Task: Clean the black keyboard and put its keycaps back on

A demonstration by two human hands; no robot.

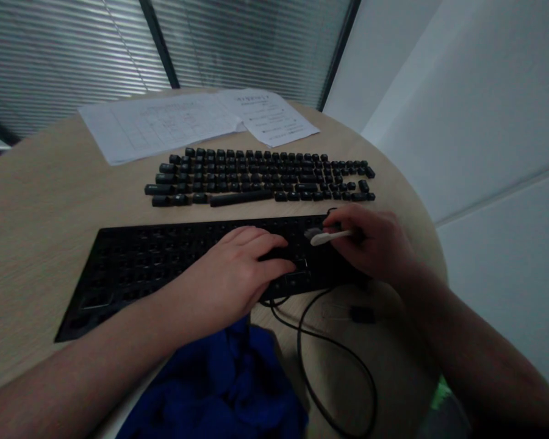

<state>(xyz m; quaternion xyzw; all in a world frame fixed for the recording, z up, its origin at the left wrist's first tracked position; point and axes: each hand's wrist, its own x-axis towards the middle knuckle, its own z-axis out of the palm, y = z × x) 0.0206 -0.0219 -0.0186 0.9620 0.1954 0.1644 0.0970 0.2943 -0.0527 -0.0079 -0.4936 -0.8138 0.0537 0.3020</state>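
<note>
Head view: we see the right hand (370, 241) closed on a slim white brush (324, 238), its grey bristles over the right part of a black keyboard base (137, 259); whether they touch it, we cannot tell. The left hand (242, 265) lies across the base, fingers loosely extended, clasping nothing that we can see. Beyond the base we note loose black keycaps (241, 198) in rows on the wooden table (36, 189); nearer us, a blue cloth (229, 390) and a looped cable (297, 342)
</note>
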